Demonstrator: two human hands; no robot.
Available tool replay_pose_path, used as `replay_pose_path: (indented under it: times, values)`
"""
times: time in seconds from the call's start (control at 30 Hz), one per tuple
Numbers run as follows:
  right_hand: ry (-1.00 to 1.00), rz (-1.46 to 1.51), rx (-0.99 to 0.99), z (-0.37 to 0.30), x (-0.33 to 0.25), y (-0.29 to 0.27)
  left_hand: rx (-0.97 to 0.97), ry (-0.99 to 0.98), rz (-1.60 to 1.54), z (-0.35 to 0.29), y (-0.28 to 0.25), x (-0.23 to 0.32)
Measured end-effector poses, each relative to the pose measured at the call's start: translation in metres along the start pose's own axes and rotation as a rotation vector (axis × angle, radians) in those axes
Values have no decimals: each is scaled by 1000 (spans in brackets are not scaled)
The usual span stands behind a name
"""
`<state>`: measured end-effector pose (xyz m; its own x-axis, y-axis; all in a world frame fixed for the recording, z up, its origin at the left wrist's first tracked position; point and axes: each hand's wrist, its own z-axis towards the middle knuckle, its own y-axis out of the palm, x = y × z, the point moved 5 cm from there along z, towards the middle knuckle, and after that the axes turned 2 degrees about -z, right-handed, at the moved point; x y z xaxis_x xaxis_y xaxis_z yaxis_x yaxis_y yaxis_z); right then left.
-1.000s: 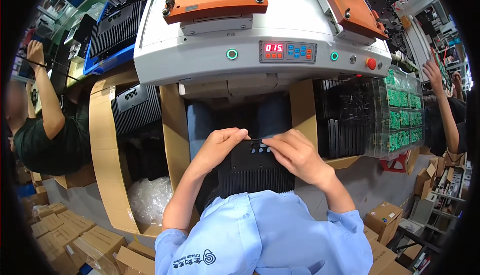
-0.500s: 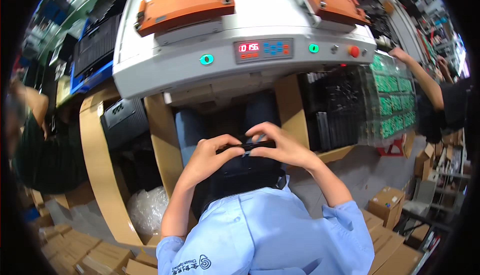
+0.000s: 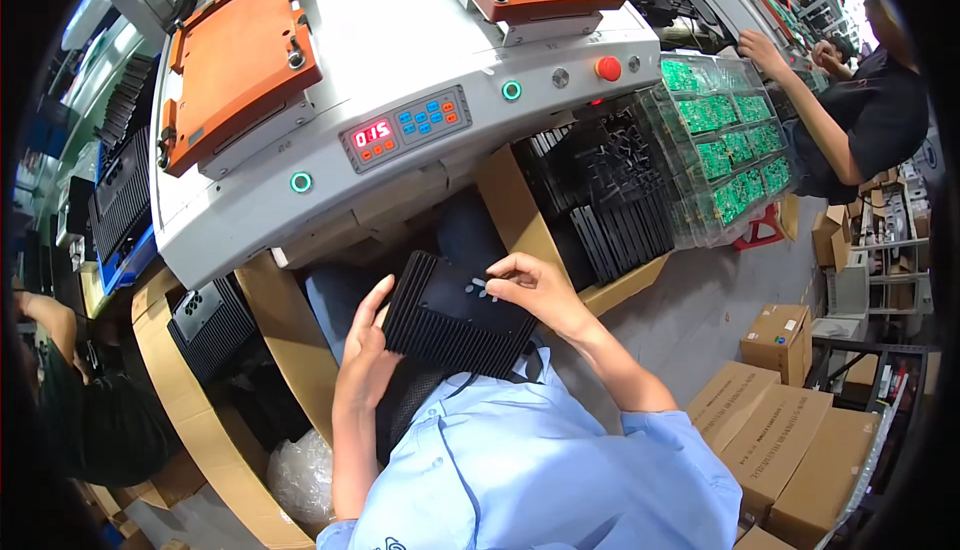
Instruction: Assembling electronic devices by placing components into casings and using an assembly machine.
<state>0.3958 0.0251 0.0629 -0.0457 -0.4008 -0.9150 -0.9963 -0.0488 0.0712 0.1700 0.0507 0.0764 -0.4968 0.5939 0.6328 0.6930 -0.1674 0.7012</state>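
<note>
Before the white machine, your black finned panel sits tilted, your left hand loosely open at its left edge. Your right hand, its grip unclear, seems to be working the pale ovals; next calls for a steady panel.

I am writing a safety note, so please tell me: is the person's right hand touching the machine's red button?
No, the right hand is at the black ribbed part, apart from the red button.
</note>
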Motion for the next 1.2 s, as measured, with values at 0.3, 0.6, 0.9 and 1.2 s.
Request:
replay_pose_path:
  times: [0.3, 0.6, 0.9, 1.2]
  values:
    - [-162, 12, 199, 1, 3, 7, 130, 16, -46, 9, -19, -36]
    - [-550, -970, 998, -47, -82, -62, 186, -38, -155, 9, -27, -50]
    - [-371, -1009, 1025, -47, -56, -154, 212, 15, -93, -2, -44, -38]
    - [-416, -834, 1329, -70, -28, -133, 231, 15, -86, -6, -49, -43]
